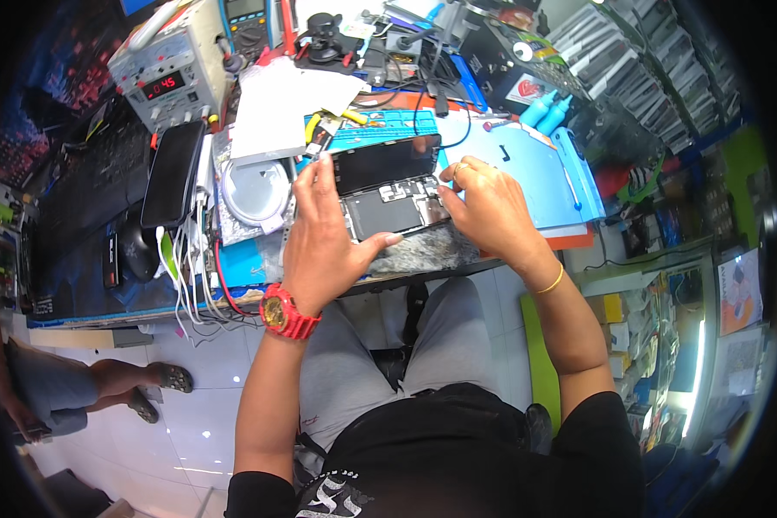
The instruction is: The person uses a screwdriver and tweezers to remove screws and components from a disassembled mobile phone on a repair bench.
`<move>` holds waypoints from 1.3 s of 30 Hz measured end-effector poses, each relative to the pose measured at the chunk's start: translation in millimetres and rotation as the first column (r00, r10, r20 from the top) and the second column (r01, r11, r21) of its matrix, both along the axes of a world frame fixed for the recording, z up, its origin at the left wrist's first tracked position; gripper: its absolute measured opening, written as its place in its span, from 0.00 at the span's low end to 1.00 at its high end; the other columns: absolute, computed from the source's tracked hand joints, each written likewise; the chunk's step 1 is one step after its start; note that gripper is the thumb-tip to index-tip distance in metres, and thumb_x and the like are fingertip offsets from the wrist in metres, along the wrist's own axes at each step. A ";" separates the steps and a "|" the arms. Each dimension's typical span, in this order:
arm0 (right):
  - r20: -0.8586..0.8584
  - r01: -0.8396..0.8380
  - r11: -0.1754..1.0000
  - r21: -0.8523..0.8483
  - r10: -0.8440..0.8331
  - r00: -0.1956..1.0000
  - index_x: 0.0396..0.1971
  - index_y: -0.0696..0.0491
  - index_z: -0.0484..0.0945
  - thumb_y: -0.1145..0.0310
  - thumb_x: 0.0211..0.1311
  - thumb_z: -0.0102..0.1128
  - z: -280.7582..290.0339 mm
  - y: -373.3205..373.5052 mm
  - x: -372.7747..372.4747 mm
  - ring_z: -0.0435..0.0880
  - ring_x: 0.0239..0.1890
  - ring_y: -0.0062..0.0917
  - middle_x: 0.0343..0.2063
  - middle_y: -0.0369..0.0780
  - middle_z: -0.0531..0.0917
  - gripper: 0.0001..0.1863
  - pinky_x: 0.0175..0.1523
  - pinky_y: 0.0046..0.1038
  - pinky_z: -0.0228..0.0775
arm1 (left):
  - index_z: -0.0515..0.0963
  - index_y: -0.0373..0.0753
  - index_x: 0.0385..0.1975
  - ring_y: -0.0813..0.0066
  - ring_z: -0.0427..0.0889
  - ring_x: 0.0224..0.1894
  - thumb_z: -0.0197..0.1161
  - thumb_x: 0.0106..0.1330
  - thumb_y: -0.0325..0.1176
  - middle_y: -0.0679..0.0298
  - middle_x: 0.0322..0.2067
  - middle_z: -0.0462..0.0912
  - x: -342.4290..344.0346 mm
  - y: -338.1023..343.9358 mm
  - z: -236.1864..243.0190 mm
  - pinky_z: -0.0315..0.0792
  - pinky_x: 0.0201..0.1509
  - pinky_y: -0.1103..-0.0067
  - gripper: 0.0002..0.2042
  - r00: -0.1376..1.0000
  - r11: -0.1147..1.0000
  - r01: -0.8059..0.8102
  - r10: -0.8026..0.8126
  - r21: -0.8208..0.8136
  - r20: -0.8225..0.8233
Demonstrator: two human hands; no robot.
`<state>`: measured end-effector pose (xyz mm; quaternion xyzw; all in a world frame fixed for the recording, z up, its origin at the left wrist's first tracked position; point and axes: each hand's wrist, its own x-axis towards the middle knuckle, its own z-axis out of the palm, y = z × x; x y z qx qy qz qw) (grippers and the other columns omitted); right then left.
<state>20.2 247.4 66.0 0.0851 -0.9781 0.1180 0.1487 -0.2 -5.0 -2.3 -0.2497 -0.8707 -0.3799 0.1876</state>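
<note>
While you sat at the bench (436, 249) in the head view, an opened phone (384, 214) lay in front of you, its dark screen (384, 164) raised along the far side and its inner parts bare. Your left hand (324, 237) was at the phone's left end, its thumb spread away from the fingers along the near edge and its fingers close together beside the screen. Your right hand (492, 207) was at the phone's right end, thumb and forefinger drawn near each other, the other fingers curled; I could not tell whether they pinched anything. Left of the phone lay a round dish (256, 192) and, farther left, a black phone (171, 177). Beyond the opened phone, to the left, were a white box (272, 108) and a power supply (168, 82). To its right was a blue mat (527, 173), with two light-blue bottles (546, 112) near its far edge.
</note>
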 end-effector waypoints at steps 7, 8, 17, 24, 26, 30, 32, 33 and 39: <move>-0.216 -0.186 0.980 -0.071 0.167 0.962 0.33 0.55 0.85 0.65 0.66 0.73 -7.8 -3.9 -12.4 0.87 0.36 0.43 0.35 0.43 0.87 0.09 0.44 0.41 0.79 | 0.47 0.24 0.80 0.37 0.68 0.72 0.88 0.51 0.48 0.37 0.70 0.59 0.5 -1.2 1.0 0.71 0.73 0.57 0.65 1.000 1.000 -0.014 0.014 -0.019 0.012; -0.140 -0.226 0.972 -0.056 0.217 0.966 0.33 0.56 0.86 0.66 0.66 0.72 -12.4 -8.3 -10.6 0.89 0.35 0.43 0.35 0.43 0.88 0.09 0.42 0.41 0.81 | 0.47 0.24 0.80 0.35 0.69 0.71 0.88 0.51 0.48 0.36 0.70 0.59 0.2 -0.2 0.1 0.72 0.72 0.57 0.65 1.000 1.000 -0.015 0.015 -0.018 0.011; -0.089 -0.278 0.957 0.087 0.285 0.954 0.27 0.56 0.86 0.69 0.58 0.67 -29.2 -25.6 -19.2 0.91 0.33 0.41 0.28 0.47 0.88 0.06 0.38 0.41 0.82 | 0.47 0.23 0.80 0.36 0.68 0.72 0.89 0.50 0.48 0.36 0.70 0.59 0.3 2.6 -0.1 0.71 0.74 0.58 0.66 0.999 1.000 -0.005 0.004 0.012 0.040; -0.105 -0.263 0.940 0.218 0.290 0.951 0.26 0.54 0.86 0.69 0.54 0.68 -31.7 -31.0 -26.6 0.92 0.30 0.37 0.26 0.44 0.88 0.04 0.35 0.36 0.82 | 0.46 0.24 0.80 0.37 0.68 0.72 0.89 0.50 0.47 0.37 0.70 0.59 0.6 2.9 -0.4 0.72 0.73 0.58 0.66 0.999 1.000 0.002 -0.002 0.008 0.044; -0.098 -0.286 0.920 0.269 0.321 0.942 0.26 0.54 0.85 0.69 0.56 0.68 -32.9 -30.1 -26.7 0.91 0.30 0.36 0.26 0.43 0.87 0.05 0.34 0.36 0.82 | 0.46 0.24 0.80 0.37 0.68 0.72 0.89 0.50 0.47 0.37 0.70 0.59 0.8 2.0 1.1 0.72 0.72 0.59 0.66 0.999 1.000 0.002 -0.002 0.008 0.050; -0.083 -0.311 0.869 0.385 0.368 0.926 0.28 0.54 0.83 0.70 0.60 0.66 -34.5 -32.2 -24.7 0.90 0.29 0.34 0.28 0.41 0.84 0.04 0.31 0.34 0.80 | 0.46 0.25 0.81 0.36 0.69 0.71 0.88 0.51 0.48 0.37 0.70 0.59 0.9 0.0 0.7 0.72 0.72 0.58 0.66 1.000 1.000 -0.006 0.006 -0.012 0.012; -0.079 -0.297 0.853 0.429 0.363 0.928 0.30 0.54 0.83 0.70 0.58 0.66 -33.8 -33.9 -21.9 0.90 0.29 0.32 0.28 0.40 0.84 0.03 0.31 0.33 0.80 | 0.46 0.25 0.81 0.35 0.69 0.72 0.88 0.51 0.48 0.37 0.70 0.59 0.9 0.3 0.2 0.72 0.72 0.58 0.66 1.000 1.000 -0.010 0.010 -0.014 0.002; -0.077 -0.289 0.848 0.444 0.357 0.931 0.30 0.54 0.84 0.70 0.58 0.67 -33.5 -34.4 -20.7 0.91 0.30 0.32 0.28 0.40 0.85 0.04 0.31 0.32 0.80 | 0.46 0.25 0.81 0.35 0.69 0.72 0.88 0.51 0.48 0.36 0.70 0.58 1.0 0.1 -0.2 0.72 0.72 0.58 0.66 1.000 1.000 -0.012 0.012 -0.015 -0.003; -0.138 -0.299 0.939 0.170 0.323 0.936 0.38 0.56 0.84 0.68 0.65 0.67 -23.5 -16.8 -15.1 0.90 0.31 0.37 0.32 0.41 0.85 0.07 0.33 0.36 0.81 | 0.46 0.25 0.81 0.32 0.71 0.70 0.87 0.53 0.50 0.35 0.70 0.58 2.1 -2.1 -0.5 0.76 0.69 0.57 0.65 1.000 1.000 0.001 -0.001 -0.010 0.019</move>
